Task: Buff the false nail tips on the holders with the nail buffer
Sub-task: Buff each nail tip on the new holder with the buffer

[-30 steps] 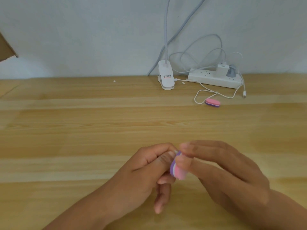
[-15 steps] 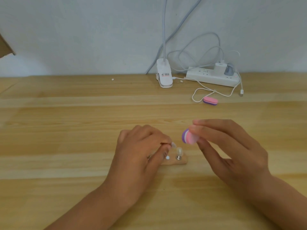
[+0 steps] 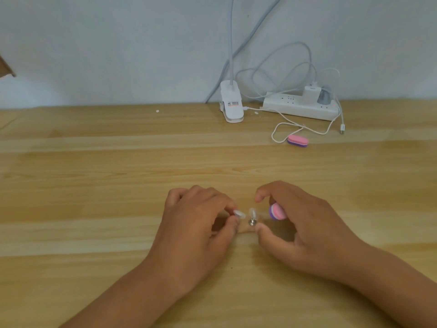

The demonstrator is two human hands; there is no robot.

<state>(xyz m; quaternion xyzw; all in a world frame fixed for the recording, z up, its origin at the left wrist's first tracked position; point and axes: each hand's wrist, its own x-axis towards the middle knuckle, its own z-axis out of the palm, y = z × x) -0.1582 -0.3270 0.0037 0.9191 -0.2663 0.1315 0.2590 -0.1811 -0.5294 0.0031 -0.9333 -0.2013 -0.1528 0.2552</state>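
The left hand [image 3: 198,223] lies low over the wooden table [image 3: 94,185] with its fingers curled. Its thumb and forefinger pinch the first nail tip [image 3: 238,213], a clear one that points to the right and a little upward. What carries this tip cannot be told, because the fingers hide the part below it.

Just beside it to the right, the second nail tip [image 3: 253,212] stands nearly upright on a small metal holder [image 3: 251,222]. Its long axis rises from the table and no finger grips it. This tip is between the two hands.

Further right, the right hand [image 3: 305,230] grasps the nail buffer [image 3: 276,211] in its curled fingers, with the pink and purple end turned toward the tips. The thumb comes close to the foot of the holder. The buffer is near both tips but touches neither, and it lies to the right of the free one at about the same height.

The right hand is therefore the nearer one, and a short move to the left would probably bring the buffer onto the standing tip. Far behind, a spare buffer [image 3: 298,140] rests near the power strip [image 3: 300,106].
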